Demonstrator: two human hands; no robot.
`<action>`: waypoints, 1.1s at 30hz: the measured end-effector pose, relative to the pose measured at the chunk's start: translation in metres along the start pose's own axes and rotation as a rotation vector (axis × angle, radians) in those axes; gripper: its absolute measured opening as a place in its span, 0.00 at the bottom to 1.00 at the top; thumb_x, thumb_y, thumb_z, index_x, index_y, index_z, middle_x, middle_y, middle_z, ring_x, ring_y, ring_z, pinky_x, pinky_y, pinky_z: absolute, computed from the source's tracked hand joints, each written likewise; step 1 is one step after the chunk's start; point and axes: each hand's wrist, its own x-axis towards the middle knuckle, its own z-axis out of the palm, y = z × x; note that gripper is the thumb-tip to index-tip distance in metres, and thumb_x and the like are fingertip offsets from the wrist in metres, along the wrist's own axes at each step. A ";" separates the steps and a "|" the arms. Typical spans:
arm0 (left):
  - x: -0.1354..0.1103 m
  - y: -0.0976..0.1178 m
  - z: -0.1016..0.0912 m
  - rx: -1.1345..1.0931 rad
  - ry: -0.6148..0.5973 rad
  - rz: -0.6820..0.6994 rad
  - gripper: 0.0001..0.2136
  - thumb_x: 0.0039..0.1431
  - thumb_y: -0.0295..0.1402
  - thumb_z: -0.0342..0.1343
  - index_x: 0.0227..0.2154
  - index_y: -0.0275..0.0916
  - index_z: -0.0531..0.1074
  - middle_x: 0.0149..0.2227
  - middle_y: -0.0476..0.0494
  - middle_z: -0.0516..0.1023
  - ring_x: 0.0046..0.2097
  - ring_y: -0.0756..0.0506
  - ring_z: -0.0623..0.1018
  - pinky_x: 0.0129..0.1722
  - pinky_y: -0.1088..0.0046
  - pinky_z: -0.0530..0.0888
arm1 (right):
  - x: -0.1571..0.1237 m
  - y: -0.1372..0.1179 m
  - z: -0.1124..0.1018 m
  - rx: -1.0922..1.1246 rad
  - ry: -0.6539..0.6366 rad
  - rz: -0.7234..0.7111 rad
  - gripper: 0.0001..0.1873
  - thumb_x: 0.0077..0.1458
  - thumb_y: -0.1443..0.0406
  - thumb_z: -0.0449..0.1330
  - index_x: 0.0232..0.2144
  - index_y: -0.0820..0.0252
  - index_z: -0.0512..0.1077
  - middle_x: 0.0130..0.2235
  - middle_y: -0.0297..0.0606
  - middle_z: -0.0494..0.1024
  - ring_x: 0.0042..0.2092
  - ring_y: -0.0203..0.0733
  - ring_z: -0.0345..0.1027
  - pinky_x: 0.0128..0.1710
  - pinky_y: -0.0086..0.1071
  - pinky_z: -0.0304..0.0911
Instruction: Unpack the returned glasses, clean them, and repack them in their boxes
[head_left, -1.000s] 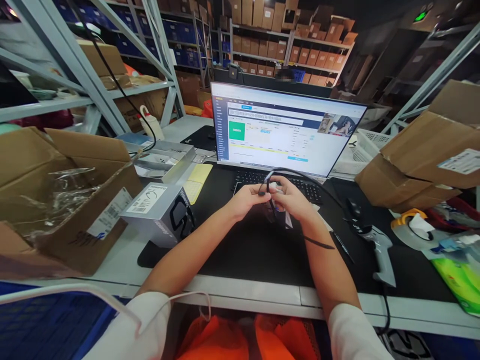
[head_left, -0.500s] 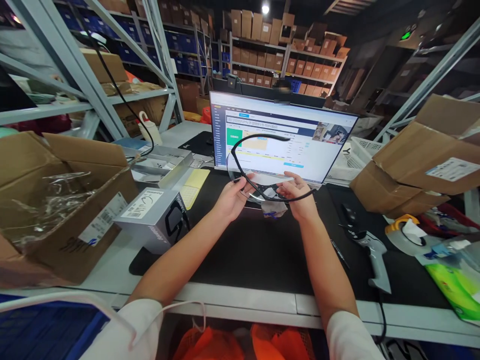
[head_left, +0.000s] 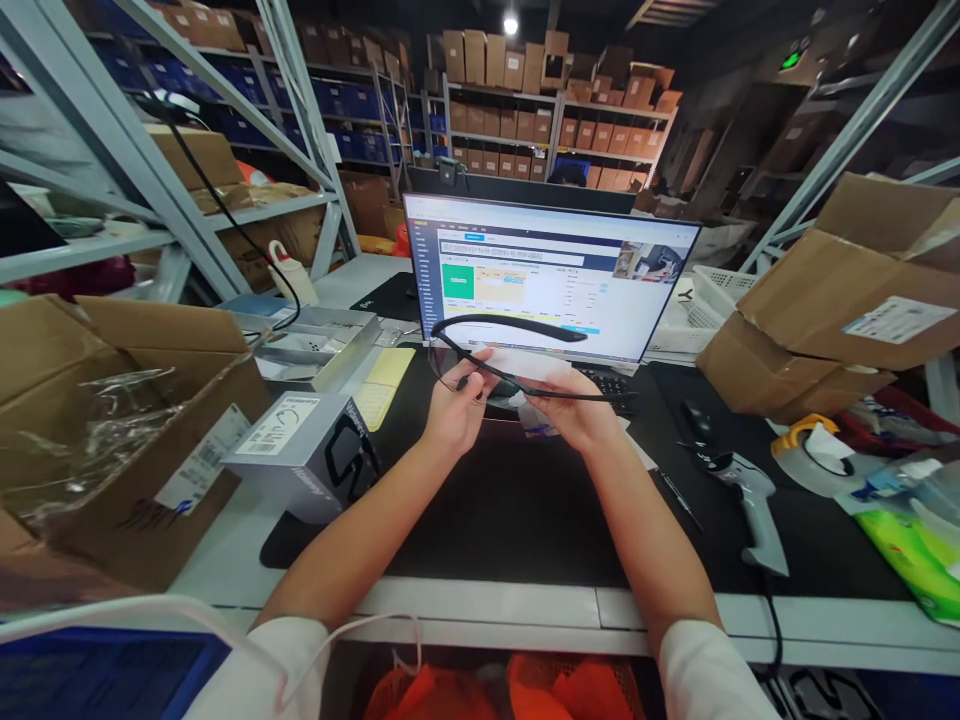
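Observation:
Both hands are raised over the black desk mat, in front of the monitor. My left hand [head_left: 455,410] pinches a pair of black-framed glasses [head_left: 510,326] near a clear lens; the long curved arms reach to the right. My right hand [head_left: 577,408] is closed on a white tissue [head_left: 531,364] that stretches toward the left fingers. One arm of the glasses crosses over the right fingers. Below them hangs a small pale packet [head_left: 537,420] with blue marks, partly hidden. The right fingertips are hidden behind the tissue.
At left stand an open carton [head_left: 187,500] holding clear plastic and a grey product box [head_left: 300,455]. A yellow pad [head_left: 384,385] lies behind. To the right are a barcode scanner [head_left: 754,505], a mouse [head_left: 696,422], a pen [head_left: 681,500], a tape roll [head_left: 810,455] and stacked cartons [head_left: 840,300].
The glasses have tilted flatter and dropped, their upper arm now lower across the monitor. My right hand has moved left and turned beneath the tissue. The camera view has shifted slightly.

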 end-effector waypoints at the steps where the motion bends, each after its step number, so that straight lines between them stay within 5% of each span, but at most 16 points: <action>1: 0.000 0.000 0.000 0.002 0.005 0.009 0.21 0.43 0.46 0.75 0.39 0.42 0.83 0.51 0.38 0.82 0.53 0.39 0.80 0.57 0.60 0.74 | 0.000 0.000 0.000 -0.024 0.002 0.006 0.21 0.39 0.64 0.74 0.38 0.56 0.76 0.41 0.36 0.84 0.42 0.43 0.78 0.41 0.35 0.74; 7: -0.002 0.003 0.000 0.029 -0.040 -0.020 0.21 0.41 0.45 0.76 0.39 0.43 0.84 0.41 0.41 0.85 0.47 0.41 0.82 0.56 0.63 0.74 | 0.009 0.004 -0.003 0.050 0.127 -0.205 0.17 0.42 0.59 0.73 0.33 0.53 0.72 0.38 0.33 0.82 0.41 0.40 0.76 0.40 0.34 0.72; 11: -0.002 0.006 0.002 0.093 -0.078 -0.033 0.19 0.42 0.43 0.76 0.38 0.43 0.84 0.53 0.40 0.81 0.55 0.40 0.80 0.59 0.63 0.72 | 0.011 -0.007 -0.008 0.060 0.229 -0.400 0.19 0.42 0.56 0.72 0.34 0.53 0.70 0.38 0.35 0.81 0.42 0.42 0.76 0.46 0.38 0.71; 14: 0.007 0.014 -0.002 0.129 0.009 0.041 0.19 0.42 0.44 0.76 0.37 0.43 0.83 0.56 0.40 0.79 0.57 0.38 0.78 0.58 0.62 0.71 | 0.006 -0.021 -0.019 -0.143 0.271 -0.578 0.18 0.43 0.56 0.73 0.33 0.52 0.71 0.32 0.32 0.78 0.38 0.41 0.74 0.45 0.37 0.70; 18: 0.021 0.032 -0.014 0.165 0.125 0.200 0.22 0.39 0.46 0.76 0.37 0.42 0.82 0.44 0.42 0.83 0.50 0.41 0.81 0.54 0.64 0.74 | -0.009 -0.037 -0.032 -0.564 0.252 -0.629 0.14 0.55 0.50 0.66 0.34 0.53 0.74 0.29 0.33 0.76 0.32 0.41 0.70 0.35 0.35 0.66; 28: 0.013 0.049 -0.019 0.475 0.077 0.471 0.16 0.49 0.46 0.71 0.37 0.43 0.82 0.38 0.44 0.81 0.45 0.43 0.81 0.54 0.63 0.76 | -0.029 -0.060 -0.041 -1.193 0.224 -0.763 0.13 0.65 0.55 0.56 0.36 0.55 0.76 0.33 0.35 0.78 0.36 0.43 0.70 0.38 0.36 0.62; 33: 0.007 0.051 -0.021 0.590 0.066 0.489 0.16 0.49 0.43 0.72 0.40 0.43 0.82 0.41 0.44 0.81 0.46 0.43 0.81 0.53 0.67 0.76 | -0.030 -0.062 -0.041 -1.368 0.177 -0.841 0.12 0.66 0.59 0.54 0.36 0.55 0.75 0.35 0.38 0.78 0.38 0.44 0.71 0.39 0.36 0.64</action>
